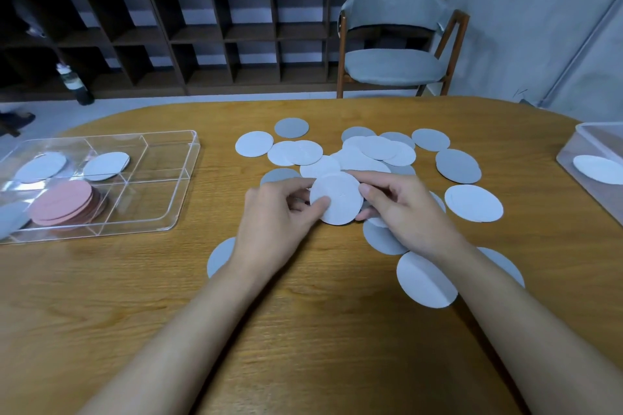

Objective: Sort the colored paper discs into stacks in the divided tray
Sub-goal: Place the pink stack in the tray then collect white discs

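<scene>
white disc (337, 199) pinched between left hand (276, 216) and right hand (404, 209), over scattered discs (377, 148)

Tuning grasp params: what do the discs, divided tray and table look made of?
White disc and the rest: thin paper or card, matte, no glare; creased disc holds a fold. Tray: clear rigid plastic, glossy; the surface beneath shows through, walls catch highlights. Table: wood or wood-look laminate, satin; visible grain, can't tell which.
</scene>
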Demonstrator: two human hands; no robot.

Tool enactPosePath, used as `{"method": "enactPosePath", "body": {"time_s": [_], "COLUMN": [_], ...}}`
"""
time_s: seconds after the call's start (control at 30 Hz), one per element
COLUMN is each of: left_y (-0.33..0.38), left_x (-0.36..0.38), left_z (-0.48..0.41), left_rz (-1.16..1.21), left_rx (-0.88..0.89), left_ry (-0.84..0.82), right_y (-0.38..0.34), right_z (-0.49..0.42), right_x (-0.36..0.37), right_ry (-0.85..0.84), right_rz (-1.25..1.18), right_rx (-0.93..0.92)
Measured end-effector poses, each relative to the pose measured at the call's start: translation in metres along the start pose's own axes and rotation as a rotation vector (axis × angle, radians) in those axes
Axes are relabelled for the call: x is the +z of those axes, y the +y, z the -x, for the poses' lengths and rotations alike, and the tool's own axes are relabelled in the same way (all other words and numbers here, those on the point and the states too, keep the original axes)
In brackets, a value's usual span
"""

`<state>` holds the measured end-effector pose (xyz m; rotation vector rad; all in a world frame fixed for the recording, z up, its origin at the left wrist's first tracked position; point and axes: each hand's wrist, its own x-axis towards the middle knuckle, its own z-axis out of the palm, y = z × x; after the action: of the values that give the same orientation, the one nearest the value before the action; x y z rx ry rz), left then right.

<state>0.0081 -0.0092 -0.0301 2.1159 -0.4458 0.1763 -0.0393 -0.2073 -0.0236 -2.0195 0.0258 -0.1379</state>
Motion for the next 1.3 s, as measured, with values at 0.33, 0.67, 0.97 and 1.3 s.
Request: {"method": "enactPosePath", "body": {"time_s": [0.33, 0.67, 0.97, 1.3], "left_y": [-0.014, -0.016, -0.001, -0.003], "left_x": [0.011, -0.001, 0.007, 0.007], "left_z": [-0.005, -0.01, -0.003, -0.003], "left_rz": [-0.208, -0.483, 0.056, 0.083], "left_rx": [0.272, 0.506, 0.173, 0.037], "left_ry": [-0.156, -0.197, 0.024, 0.061], "right_y": [0.006, 0.016, 0.012, 0.004], "right_z": [-0.001, 0.0, 0.0, 0.008], "right_x": [-0.021, -0.027, -0.017, -0.005], "right_ry": [0.186, 0.281, 0.173, -0.019], "right_rz": [0.147, 0.068, -0.043, 0.043], "right_rx": [0.008, 0.039, 0.007, -0.067]}}
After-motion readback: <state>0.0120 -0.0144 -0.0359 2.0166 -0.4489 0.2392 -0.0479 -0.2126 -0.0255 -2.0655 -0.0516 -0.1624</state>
